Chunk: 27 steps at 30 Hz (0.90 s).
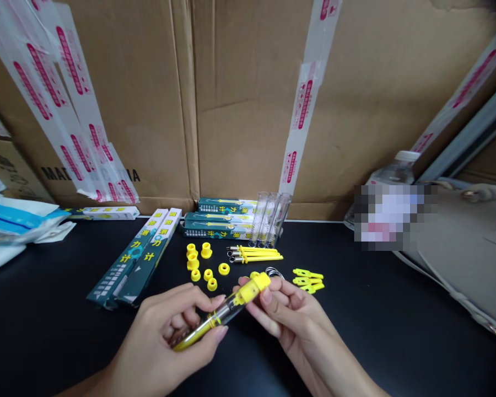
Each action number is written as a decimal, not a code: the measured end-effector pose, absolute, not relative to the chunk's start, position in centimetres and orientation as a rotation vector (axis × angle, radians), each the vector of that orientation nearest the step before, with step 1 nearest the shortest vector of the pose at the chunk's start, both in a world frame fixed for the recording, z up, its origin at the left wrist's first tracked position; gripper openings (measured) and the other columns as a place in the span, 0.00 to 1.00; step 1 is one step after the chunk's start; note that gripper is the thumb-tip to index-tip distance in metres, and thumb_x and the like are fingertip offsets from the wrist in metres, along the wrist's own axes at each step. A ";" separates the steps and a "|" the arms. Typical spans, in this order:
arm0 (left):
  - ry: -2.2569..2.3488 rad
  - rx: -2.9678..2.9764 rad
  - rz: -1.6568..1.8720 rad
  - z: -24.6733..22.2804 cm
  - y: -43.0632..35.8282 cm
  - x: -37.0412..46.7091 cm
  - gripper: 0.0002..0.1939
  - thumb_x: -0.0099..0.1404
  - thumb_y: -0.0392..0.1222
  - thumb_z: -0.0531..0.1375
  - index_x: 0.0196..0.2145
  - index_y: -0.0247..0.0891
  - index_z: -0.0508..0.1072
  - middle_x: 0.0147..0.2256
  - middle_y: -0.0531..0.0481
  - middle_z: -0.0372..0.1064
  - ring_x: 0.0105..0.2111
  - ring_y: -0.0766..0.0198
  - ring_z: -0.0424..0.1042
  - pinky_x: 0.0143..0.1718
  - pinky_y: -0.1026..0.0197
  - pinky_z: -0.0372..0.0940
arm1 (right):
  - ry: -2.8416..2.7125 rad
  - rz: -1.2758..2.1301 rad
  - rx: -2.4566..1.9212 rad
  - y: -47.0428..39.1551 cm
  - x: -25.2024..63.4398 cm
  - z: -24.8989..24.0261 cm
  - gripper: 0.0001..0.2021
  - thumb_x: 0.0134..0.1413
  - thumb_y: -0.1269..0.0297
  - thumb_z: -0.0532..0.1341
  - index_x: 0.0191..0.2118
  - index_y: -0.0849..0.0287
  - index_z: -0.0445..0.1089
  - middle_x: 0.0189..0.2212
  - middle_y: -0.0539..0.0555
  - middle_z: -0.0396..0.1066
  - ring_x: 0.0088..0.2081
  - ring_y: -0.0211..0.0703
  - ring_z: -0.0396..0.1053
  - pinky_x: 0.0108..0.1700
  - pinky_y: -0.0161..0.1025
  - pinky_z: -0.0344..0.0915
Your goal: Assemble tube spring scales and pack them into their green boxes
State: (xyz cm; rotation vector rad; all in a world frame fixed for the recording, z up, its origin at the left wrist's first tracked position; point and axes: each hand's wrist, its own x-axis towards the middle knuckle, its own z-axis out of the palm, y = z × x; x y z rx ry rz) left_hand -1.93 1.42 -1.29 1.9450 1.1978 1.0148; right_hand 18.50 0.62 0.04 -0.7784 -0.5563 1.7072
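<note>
My left hand (161, 331) is wrapped round a tubular spring scale (230, 309), a clear tube tilted up to the right with a yellow rod and metal spring inside. A yellow cap (257, 285) sits at its upper end, and the fingers of my right hand (300, 317) close on that cap. Just beyond the right fingertips lie metal rings (276, 272), partly hidden. Yellow flanged collars (206, 251) and a yellow ring (224, 269) are scattered behind the tube. Yellow rods (262, 256) with metal hooks lie behind them, and flat yellow pieces (308, 281) lie right of my right hand.
Clear tubes (268, 220) stand by stacked printed boxes (219, 223). Two long boxes (138, 259) lie at left, near a blue-white packet (20, 218). At right are a bottle (391, 198) and a grey bag (471, 253). Large cartons (240, 110) wall off the back.
</note>
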 end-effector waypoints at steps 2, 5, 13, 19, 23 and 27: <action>1.207 1.930 1.006 -1.2 1.5 -1.8 0.04 0.60 0.41 0.65 0.32 0.39 0.76 0.22 0.57 0.64 0.16 0.74 0.59 0.16 0.72 0.54 | -0.542 1.701 -0.795 0.6 18.5 0.0 0.13 0.46 0.68 0.75 0.40 0.59 0.78 0.39 0.54 0.81 0.44 0.40 0.78 0.55 0.39 0.70; 1.207 1.918 0.999 -1.1 1.5 -1.7 0.03 0.60 0.41 0.64 0.32 0.39 0.75 0.22 0.57 0.64 0.16 0.74 0.59 0.16 0.72 0.53 | -0.539 1.702 -0.787 0.5 18.6 -0.1 0.20 0.46 0.67 0.75 0.48 0.57 0.77 0.41 0.56 0.81 0.46 0.43 0.78 0.56 0.42 0.70; 1.167 2.021 1.030 -1.1 1.3 -1.8 0.02 0.60 0.39 0.64 0.33 0.39 0.75 0.22 0.59 0.62 0.16 0.74 0.59 0.16 0.73 0.54 | -0.579 1.689 -0.785 0.4 18.9 -0.2 0.10 0.47 0.68 0.74 0.37 0.59 0.78 0.36 0.52 0.81 0.43 0.39 0.78 0.52 0.36 0.72; 1.174 2.102 1.053 -1.0 1.5 -1.7 0.01 0.60 0.37 0.63 0.31 0.39 0.73 0.22 0.59 0.64 0.15 0.75 0.60 0.16 0.74 0.55 | -0.536 1.695 -0.757 0.2 18.7 -0.2 0.07 0.47 0.69 0.74 0.31 0.60 0.76 0.34 0.52 0.81 0.43 0.40 0.79 0.52 0.35 0.72; 1.167 2.108 1.068 -1.0 1.4 -1.7 0.02 0.60 0.37 0.63 0.31 0.39 0.73 0.22 0.59 0.65 0.15 0.76 0.60 0.16 0.73 0.55 | -0.508 1.706 -0.757 0.4 18.7 -0.2 0.18 0.47 0.69 0.74 0.46 0.55 0.77 0.33 0.52 0.82 0.47 0.43 0.78 0.53 0.38 0.72; 1.172 2.128 1.066 -1.0 1.3 -1.8 0.02 0.59 0.37 0.64 0.32 0.39 0.73 0.22 0.59 0.65 0.15 0.75 0.61 0.17 0.73 0.57 | -0.554 1.717 -0.772 0.5 18.8 0.3 0.17 0.46 0.67 0.75 0.45 0.59 0.78 0.39 0.56 0.82 0.47 0.44 0.78 0.52 0.37 0.72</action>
